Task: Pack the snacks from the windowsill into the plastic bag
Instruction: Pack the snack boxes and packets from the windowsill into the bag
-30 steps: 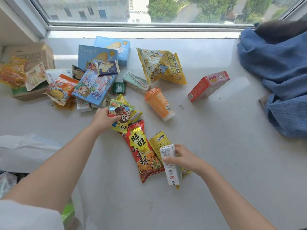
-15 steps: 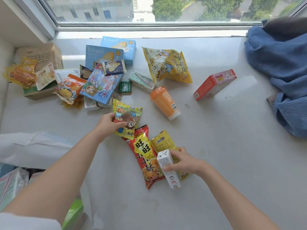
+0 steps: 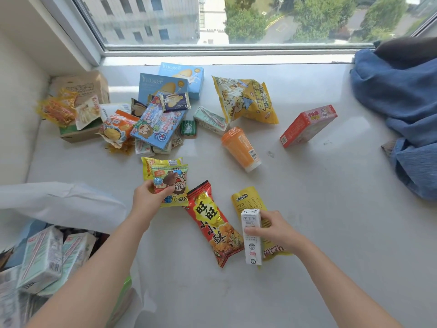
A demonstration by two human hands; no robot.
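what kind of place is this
Probably an upper-floor flat or dorm room: a wide white windowsill under a window overlooking buildings and treetops, with snacks and a blue garment lying on it.

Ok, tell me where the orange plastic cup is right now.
The orange plastic cup lies on its side mid-windowsill in the head view, just below the big yellow popcorn bag, with the red cardboard box off to its right.
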